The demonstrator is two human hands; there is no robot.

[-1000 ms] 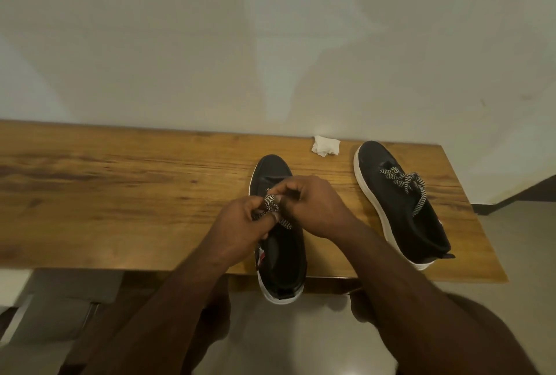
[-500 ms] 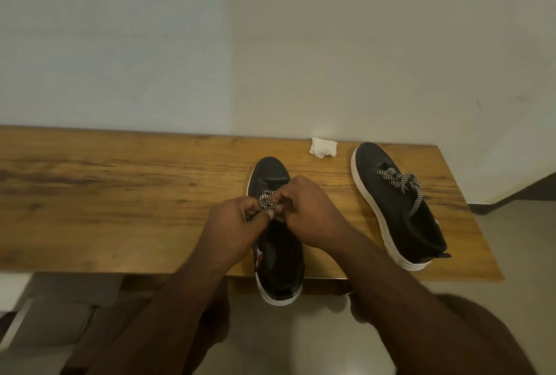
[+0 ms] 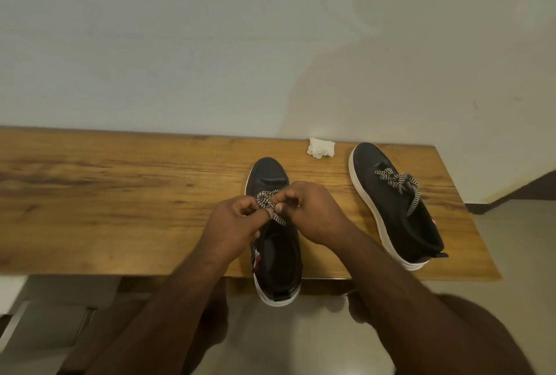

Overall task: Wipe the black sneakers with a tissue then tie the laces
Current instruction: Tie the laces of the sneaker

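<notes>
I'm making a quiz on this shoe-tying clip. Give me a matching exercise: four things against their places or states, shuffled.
Things:
1. tissue
2. near sneaker
3. far sneaker
4. left hand

States:
A. heel overhangs the table's front edge
B. crumpled by the wall
C. pinches a checkered lace
D. lace already knotted, untouched

Pairs: 1-B, 2-A, 3-D, 4-C

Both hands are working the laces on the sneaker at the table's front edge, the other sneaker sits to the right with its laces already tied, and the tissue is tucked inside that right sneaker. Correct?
Not quite. In the head view the tissue lies on the table near the wall, between the two sneakers' toes, not inside the right sneaker. The rest holds: left hand and right hand pinch the laces of the front sneaker.
</notes>
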